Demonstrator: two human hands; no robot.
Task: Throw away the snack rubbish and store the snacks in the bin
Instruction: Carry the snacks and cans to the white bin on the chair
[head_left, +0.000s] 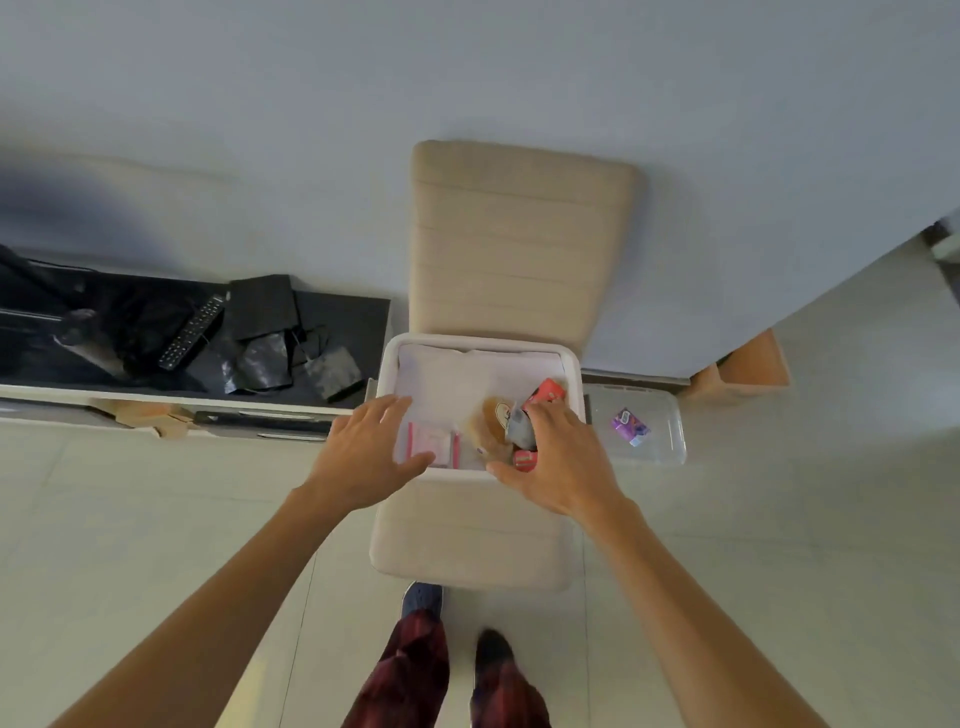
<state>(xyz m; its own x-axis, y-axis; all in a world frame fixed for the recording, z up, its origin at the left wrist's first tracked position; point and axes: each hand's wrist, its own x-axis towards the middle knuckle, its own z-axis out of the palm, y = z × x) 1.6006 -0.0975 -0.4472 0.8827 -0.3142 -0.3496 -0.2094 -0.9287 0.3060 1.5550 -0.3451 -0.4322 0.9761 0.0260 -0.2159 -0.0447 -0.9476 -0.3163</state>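
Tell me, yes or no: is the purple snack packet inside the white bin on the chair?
No: the purple snack packet lies on a clear plastic lid on the floor, right of the white bin on the chair.

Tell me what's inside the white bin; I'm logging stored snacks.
White bin holds a pink-edged packet, brown pastry, red packs. Right hand covers more.

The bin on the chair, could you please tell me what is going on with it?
A person stands over a white bin on a beige chair. The right hand closes on a grey packet among snacks inside; the left hand hovers open at the bin's near left edge. A pink packet lies inside. A purple packet lies on a clear lid on the floor.
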